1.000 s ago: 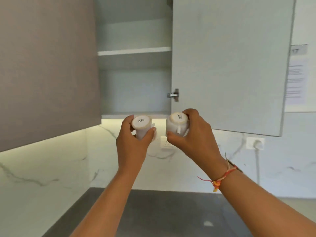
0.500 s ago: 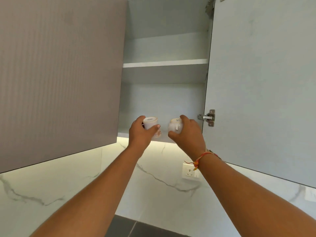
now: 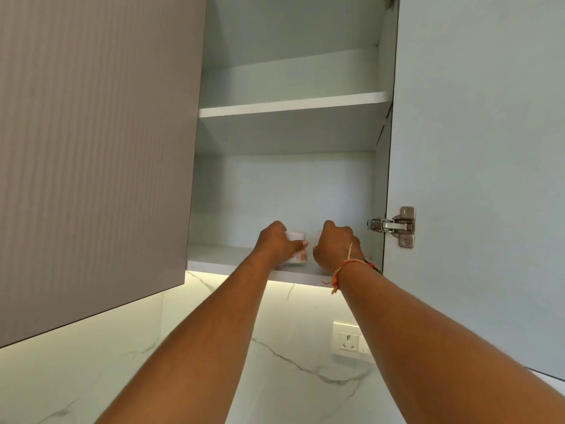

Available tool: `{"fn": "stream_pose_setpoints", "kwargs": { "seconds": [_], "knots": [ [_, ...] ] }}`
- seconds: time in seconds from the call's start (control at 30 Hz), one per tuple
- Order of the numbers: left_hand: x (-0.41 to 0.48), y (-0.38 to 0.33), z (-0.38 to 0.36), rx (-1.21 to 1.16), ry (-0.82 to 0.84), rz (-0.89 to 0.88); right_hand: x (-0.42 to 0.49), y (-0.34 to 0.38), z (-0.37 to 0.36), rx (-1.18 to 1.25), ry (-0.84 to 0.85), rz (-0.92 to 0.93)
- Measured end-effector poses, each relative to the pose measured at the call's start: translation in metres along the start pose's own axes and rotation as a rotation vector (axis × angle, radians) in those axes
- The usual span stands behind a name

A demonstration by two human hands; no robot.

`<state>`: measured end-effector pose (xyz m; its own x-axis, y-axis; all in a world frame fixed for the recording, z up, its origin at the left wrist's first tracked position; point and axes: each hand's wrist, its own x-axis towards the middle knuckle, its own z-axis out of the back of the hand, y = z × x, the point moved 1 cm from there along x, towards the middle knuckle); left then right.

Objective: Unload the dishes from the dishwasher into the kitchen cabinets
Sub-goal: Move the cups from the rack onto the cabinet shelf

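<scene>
The wall cabinet stands open above me, with a bottom shelf (image 3: 220, 259) and an upper shelf (image 3: 290, 106). Both my arms reach up onto the bottom shelf. My left hand (image 3: 276, 243) is closed around a small white cup (image 3: 297, 257) with an orange print, and the cup's base rests on or just above the shelf. My right hand (image 3: 334, 247) covers a second white cup (image 3: 318, 235), of which only a sliver shows past the fingers. The two cups sit side by side near the shelf's front edge.
The open cabinet door (image 3: 483, 166) hangs at the right with its metal hinge (image 3: 394, 225) close to my right hand. A closed ribbed grey door (image 3: 94, 142) is at the left. A wall socket (image 3: 348, 340) sits on the marble backsplash below.
Both hands have risen from below the cabinet and carried the two cups in onto the bottom shelf. The view has tilted upward, and the countertop has left the frame.
</scene>
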<state>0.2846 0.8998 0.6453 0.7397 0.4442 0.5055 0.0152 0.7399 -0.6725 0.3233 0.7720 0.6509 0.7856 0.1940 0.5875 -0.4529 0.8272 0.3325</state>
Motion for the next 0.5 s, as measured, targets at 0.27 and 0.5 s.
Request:
{"fn": "stream_pose_setpoints", "kwargs": {
  "seconds": [0.27, 0.5],
  "knots": [
    [0.047, 0.01, -0.021, 0.138, 0.143, -0.046, 0.032, -0.003, -0.026, -0.074, 0.064, -0.121],
    [0.065, 0.01, -0.033, 0.215, 0.2, -0.132, 0.049, -0.014, -0.033, -0.033, 0.024, -0.202]
  ]
}}
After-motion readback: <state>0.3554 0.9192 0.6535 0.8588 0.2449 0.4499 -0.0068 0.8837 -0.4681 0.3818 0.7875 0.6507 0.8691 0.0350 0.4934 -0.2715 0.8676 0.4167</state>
